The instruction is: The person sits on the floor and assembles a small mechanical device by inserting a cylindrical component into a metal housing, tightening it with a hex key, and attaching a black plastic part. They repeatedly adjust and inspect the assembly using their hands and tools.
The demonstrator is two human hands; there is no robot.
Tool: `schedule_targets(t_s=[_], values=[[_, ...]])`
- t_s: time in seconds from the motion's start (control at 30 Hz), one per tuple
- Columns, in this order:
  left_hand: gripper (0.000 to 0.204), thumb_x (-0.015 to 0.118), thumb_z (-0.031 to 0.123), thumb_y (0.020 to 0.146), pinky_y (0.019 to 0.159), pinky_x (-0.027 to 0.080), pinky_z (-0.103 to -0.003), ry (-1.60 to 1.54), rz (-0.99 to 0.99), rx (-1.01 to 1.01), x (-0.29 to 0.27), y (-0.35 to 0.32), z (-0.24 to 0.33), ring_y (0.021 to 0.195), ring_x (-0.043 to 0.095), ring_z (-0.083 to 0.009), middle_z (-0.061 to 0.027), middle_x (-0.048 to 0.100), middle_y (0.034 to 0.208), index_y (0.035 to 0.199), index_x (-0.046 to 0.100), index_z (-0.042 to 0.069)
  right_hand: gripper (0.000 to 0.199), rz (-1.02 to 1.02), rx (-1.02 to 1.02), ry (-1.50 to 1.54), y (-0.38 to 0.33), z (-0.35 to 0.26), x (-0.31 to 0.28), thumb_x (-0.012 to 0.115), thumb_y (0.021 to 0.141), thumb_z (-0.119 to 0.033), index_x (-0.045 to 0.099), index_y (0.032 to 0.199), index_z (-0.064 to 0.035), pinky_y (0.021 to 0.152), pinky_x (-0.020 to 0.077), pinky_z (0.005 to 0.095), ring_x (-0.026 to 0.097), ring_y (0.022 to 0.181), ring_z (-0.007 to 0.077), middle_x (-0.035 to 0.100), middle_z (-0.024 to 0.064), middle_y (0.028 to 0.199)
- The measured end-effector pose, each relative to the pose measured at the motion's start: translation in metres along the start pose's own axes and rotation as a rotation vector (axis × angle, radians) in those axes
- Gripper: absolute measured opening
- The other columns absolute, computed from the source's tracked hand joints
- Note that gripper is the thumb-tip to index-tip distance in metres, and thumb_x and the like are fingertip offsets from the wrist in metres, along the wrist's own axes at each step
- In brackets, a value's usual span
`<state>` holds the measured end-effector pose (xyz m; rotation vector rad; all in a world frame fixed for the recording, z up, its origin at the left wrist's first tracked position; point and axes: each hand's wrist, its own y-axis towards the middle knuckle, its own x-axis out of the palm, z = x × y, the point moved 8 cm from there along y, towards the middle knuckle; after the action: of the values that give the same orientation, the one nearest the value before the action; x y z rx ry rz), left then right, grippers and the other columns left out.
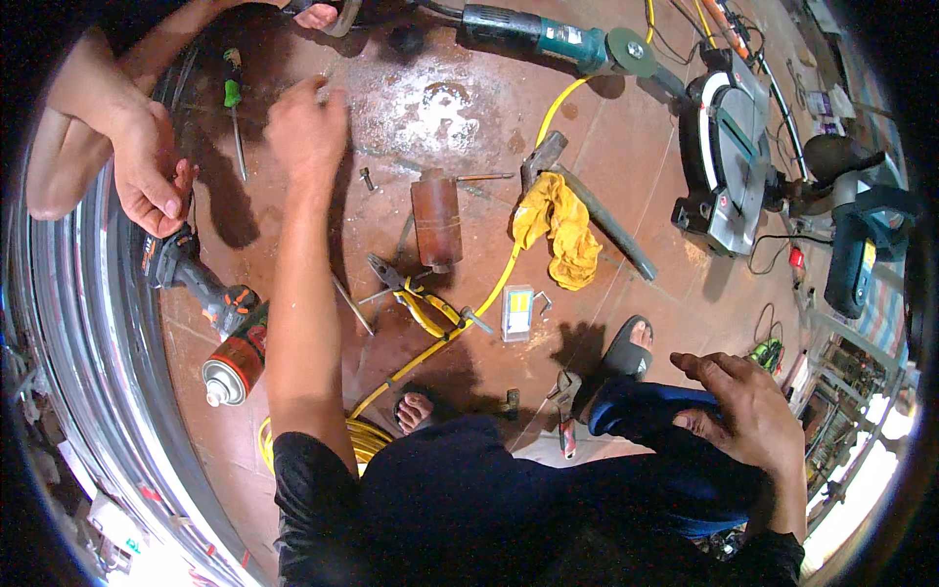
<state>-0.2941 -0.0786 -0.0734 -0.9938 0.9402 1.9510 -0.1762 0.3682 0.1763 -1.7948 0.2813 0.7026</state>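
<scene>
My left hand (pixel 308 125) is stretched forward over the floor, smeared by motion; whether it holds anything does not show. Close to it lie a small bolt (pixel 367 178) and a screwdriver with a green and black handle (pixel 232 93). A rusty metal cylinder (pixel 436 223) lies to its right, with yellow-handled pliers (pixel 427 308) nearer to me. My right hand (pixel 736 403) rests by my bent knee, its fingers apart and nothing in it. An adjustable wrench (pixel 565 396) lies on the floor left of that knee.
Another person's hand (pixel 147 171) is at the left, above a cordless drill (pixel 201 279) and spray can (pixel 240 357). An angle grinder (pixel 548 41) is at the far side. A hammer (pixel 611 230), yellow cloth (pixel 558 230), small box (pixel 517 313) and cut-off saw (pixel 729 147) lie rightward.
</scene>
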Motion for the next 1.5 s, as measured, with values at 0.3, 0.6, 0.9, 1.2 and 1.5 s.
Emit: schedule_targets(t_s=[0.3,0.6,0.9,1.2,1.5], values=[[0.056,0.070,0.042,0.088,0.095,0.052,-0.051,0.132,-0.312,0.158,0.078,0.035,0.074,0.114,0.062,-0.0414,-0.0237,0.060,0.129,0.138,0.059,0.018,0.063,-0.020,0.013,-0.007,-0.009,0.010,0.001,0.071,0.087,-0.045,0.059,0.137,-0.0097,0.095,0.0484,0.0495,0.063,0.108,0.0413,0.068,0.0168,0.118],[0.036,0.063,0.037,0.092,0.091,0.053,-0.051,0.061,-0.054,-0.331,0.051,0.026,0.003,0.102,0.069,-0.0420,-0.0221,0.072,0.110,0.107,0.075,0.007,0.061,-0.022,0.014,0.044,-0.012,0.027,0.003,0.075,0.084,-0.041,0.060,0.133,-0.0073,0.093,0.0485,0.0491,0.063,0.104,0.0416,0.068,0.0186,0.116],[0.030,0.061,0.038,0.093,0.084,0.056,-0.049,0.117,-0.096,-0.177,0.064,0.027,0.033,0.094,0.071,-0.0404,-0.0189,0.074,0.098,0.107,0.077,0.017,0.062,-0.021,0.024,0.053,-0.018,0.036,0.004,0.074,0.085,-0.041,0.060,0.135,-0.0087,0.096,0.0471,0.0488,0.064,0.105,0.0394,0.067,0.0168,0.114],[0.024,0.069,0.031,0.092,0.083,0.057,-0.047,0.224,-0.182,0.075,0.089,0.044,0.053,0.099,0.070,-0.0350,-0.0164,0.073,0.103,0.109,0.072,0.015,0.060,-0.025,-0.018,0.096,-0.016,0.029,0.000,0.076,0.083,-0.040,0.062,0.130,-0.0065,0.093,0.0489,0.0484,0.065,0.104,0.0398,0.069,0.0174,0.115],[0.022,0.061,0.017,0.101,0.071,0.054,-0.032,-1.783,-0.117,-0.893,-0.006,-0.123,-0.020,0.086,0.065,-0.0199,-0.0112,0.067,0.100,0.117,0.063,0.003,0.024,0.085,-0.649,0.051,0.104,-0.068,-0.028,0.067,0.094,-0.025,0.062,0.093,-0.0010,0.073,0.0496,0.0489,0.063,0.081,0.0396,0.062,0.0187,0.082]])
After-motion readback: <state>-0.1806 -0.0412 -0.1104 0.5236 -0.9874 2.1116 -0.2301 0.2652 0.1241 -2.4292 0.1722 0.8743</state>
